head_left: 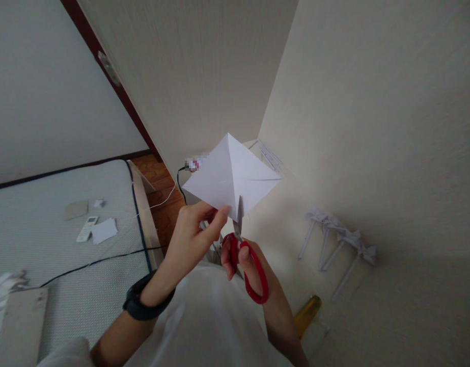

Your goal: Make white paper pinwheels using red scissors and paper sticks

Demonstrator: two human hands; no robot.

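Two hands worked close together in front of my chest, and I ran my eye across from the left. Well out to the left of the left hand point(192, 232), a grey mat point(47, 265) carried a white remote point(87, 229) with a loose paper scrap point(104, 230) just beside it, and a black cable point(89, 264) trailed over the mat toward the wristband point(145, 304) on my left arm.

The left hand was closed in a pinch, thumb and fingertips gripping the lower edge of a folded white paper point(231, 176). That sheet stood just above the hand, a diamond shape with its long crease running nearly upright from the top point down to the fingers.

Immediately right of the left hand, the right hand point(253, 265) was curled through the loops of the red scissors point(246, 255), holding them. The blades pointed straight up, in line with the crease, their tip touching or just entering the paper's bottom edge beside my left thumb; whether they had bitten in I could not tell. So the paper lay directly above the right hand, and the left fingertips sat closest to the blades.

Further right of the right hand, several rolled paper sticks with bows point(339, 242) lay on the pale surface, with an amber bottle point(307, 315) low beside my right forearm.
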